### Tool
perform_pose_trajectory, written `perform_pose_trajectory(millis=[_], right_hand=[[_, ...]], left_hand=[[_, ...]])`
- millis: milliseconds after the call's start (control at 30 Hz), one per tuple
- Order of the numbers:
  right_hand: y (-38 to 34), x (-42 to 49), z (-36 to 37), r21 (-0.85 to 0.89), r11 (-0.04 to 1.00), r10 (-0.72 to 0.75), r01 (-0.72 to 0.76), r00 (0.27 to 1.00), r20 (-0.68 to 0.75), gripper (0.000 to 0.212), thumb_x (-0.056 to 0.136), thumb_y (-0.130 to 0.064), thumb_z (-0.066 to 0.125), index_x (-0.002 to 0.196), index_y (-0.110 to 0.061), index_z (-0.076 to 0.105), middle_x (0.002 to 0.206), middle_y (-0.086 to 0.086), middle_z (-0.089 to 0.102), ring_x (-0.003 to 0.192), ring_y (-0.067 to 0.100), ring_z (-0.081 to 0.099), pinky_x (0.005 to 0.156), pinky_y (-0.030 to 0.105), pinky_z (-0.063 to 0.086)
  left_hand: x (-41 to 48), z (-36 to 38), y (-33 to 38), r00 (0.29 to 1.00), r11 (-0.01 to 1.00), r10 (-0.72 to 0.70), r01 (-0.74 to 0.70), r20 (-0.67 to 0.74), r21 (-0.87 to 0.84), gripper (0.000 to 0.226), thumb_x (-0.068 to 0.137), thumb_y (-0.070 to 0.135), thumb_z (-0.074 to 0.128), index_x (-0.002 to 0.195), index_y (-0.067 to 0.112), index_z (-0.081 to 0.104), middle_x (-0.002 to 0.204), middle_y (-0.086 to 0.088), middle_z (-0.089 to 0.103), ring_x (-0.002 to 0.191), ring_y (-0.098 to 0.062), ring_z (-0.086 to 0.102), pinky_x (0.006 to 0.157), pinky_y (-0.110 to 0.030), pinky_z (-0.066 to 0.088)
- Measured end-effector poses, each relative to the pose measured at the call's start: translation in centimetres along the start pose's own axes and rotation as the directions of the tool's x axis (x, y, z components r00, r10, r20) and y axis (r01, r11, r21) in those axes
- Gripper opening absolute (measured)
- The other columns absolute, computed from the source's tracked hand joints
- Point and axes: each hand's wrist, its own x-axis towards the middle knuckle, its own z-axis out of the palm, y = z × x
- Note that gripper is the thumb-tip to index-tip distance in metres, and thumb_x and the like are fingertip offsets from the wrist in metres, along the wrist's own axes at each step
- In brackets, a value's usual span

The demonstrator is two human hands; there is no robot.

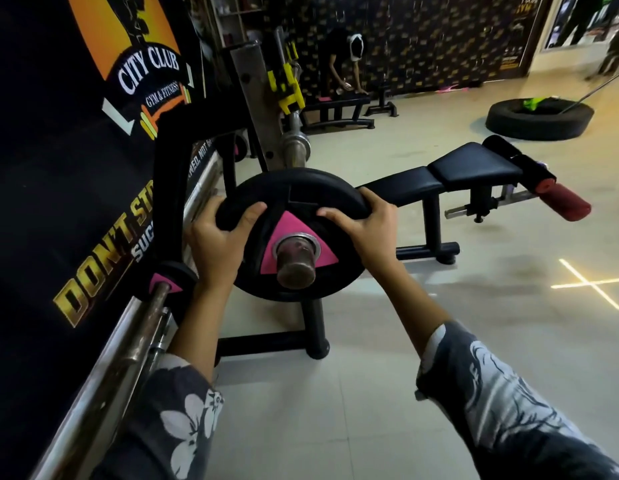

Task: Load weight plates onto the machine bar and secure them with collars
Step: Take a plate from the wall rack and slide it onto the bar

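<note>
— Gym floor (370, 393) lay pale beneath; why did both hands grip the plate's upper rim?

— Left hand (219, 237) and right hand (365, 230) closed around the weight plate (287, 195) to steady it, already threaded on the bar (296, 263), probably sliding it inward. No collar showed.

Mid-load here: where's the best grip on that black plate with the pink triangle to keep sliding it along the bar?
Grip the plate by its upper rim, one hand from each side, as the left hand and right hand do now. It stands upright on the bar end, which fills the centre hole, so the thick rim and the grip cut-outs by it are probably the only firm holds.
</note>
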Motion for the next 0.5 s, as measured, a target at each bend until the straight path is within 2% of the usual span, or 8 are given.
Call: perform_pose_trajectory(millis=[67, 133, 200, 267, 333, 400, 500], right_hand=[[0.8, 1.7, 0.7, -0.016, 1.0, 0.005, -0.005, 1.0, 0.006, 0.058, 0.057, -0.064, 0.071, 0.072, -0.009, 0.061, 0.06, 0.002, 0.063, 0.055, 0.011, 0.056, 0.053, 0.031, 0.048], [1.7, 3.6, 1.5, -0.046, 0.999, 0.008, -0.008, 1.0, 0.004, 0.052, 0.06, -0.06, 0.074, 0.069, -0.011, 0.059, 0.058, 0.0, 0.059, 0.053, 0.01, 0.053, 0.053, 0.031, 0.045], [2.9, 5.6, 2.6, -0.111, 0.993, 0.044, -0.045, 0.999, -0.011, 0.052, 0.06, -0.062, 0.073, 0.07, -0.012, 0.059, 0.06, 0.002, 0.061, 0.057, 0.015, 0.057, 0.056, 0.033, 0.046], [3.9, 7.5, 4.1, -0.153, 0.977, 0.144, -0.149, 0.989, -0.045, 0.059, 0.055, -0.073, 0.066, 0.077, -0.017, 0.063, 0.069, 0.0, 0.066, 0.069, 0.019, 0.063, 0.065, 0.036, 0.051], [4.9, 9.2, 5.8, -0.089, 0.965, 0.238, -0.246, 0.967, -0.093, 0.067, 0.05, -0.078, 0.062, 0.082, -0.019, 0.064, 0.076, -0.003, 0.069, 0.076, 0.017, 0.065, 0.073, 0.039, 0.054], [6.3, 11.1, 7.5, -0.039, 0.971, 0.225, -0.234, 0.962, -0.157, 0.071, 0.049, -0.077, 0.063, 0.081, -0.014, 0.065, 0.075, -0.001, 0.069, 0.072, 0.014, 0.064, 0.07, 0.038, 0.055], [8.6, 14.3, 9.7, -0.033, 0.984, 0.165, -0.176, 0.962, -0.217, 0.07, 0.051, -0.073, 0.064, 0.077, -0.008, 0.065, 0.069, 0.002, 0.067, 0.066, 0.015, 0.062, 0.065, 0.034, 0.054]], left_hand=[[1.4, 1.1, -1.2, 1.0, 0.999, 0.0, 0.0, 0.0, 0.042, 0.046, 0.076, 0.059, 0.062, 0.082, 0.013, 0.062, 0.071, 0.011, 0.061, 0.069, 0.002, 0.059, 0.064, -0.025, 0.053], [2.7, 2.4, -2.5, 1.0, 0.997, 0.02, -0.018, -0.023, 0.071, 0.054, 0.075, 0.061, 0.06, 0.084, 0.008, 0.063, 0.075, 0.002, 0.064, 0.071, -0.011, 0.062, 0.065, -0.032, 0.054], [4.3, 3.9, -4.1, 0.998, 0.995, 0.042, -0.038, -0.041, 0.088, 0.06, 0.074, 0.065, 0.059, 0.083, 0.006, 0.063, 0.074, -0.003, 0.065, 0.07, -0.015, 0.062, 0.063, -0.032, 0.054], [6.4, 5.7, -5.9, 0.998, 0.993, 0.038, -0.032, -0.045, 0.117, 0.061, 0.074, 0.07, 0.055, 0.077, 0.009, 0.06, 0.069, -0.003, 0.064, 0.065, -0.015, 0.06, 0.057, -0.027, 0.05], [8.3, 7.6, -7.6, 0.998, 0.993, 0.014, -0.007, -0.064, 0.114, 0.057, 0.073, 0.073, 0.052, 0.073, 0.016, 0.057, 0.066, 0.005, 0.058, 0.061, -0.009, 0.056, 0.054, -0.015, 0.042], [10.1, 9.5, -9.8, 0.996, 0.997, 0.019, -0.012, -0.087, 0.077, 0.056, 0.074, 0.072, 0.052, 0.076, 0.016, 0.059, 0.069, 0.01, 0.057, 0.062, -0.001, 0.053, 0.055, -0.003, 0.036], [12.8, 12.0, -13.1, 0.993, 0.999, 0.039, -0.037, -0.113, 0.022, 0.052, 0.076, 0.068, 0.056, 0.081, 0.017, 0.06, 0.07, 0.012, 0.057, 0.07, 0.007, 0.052, 0.053, 0.002, 0.036]])
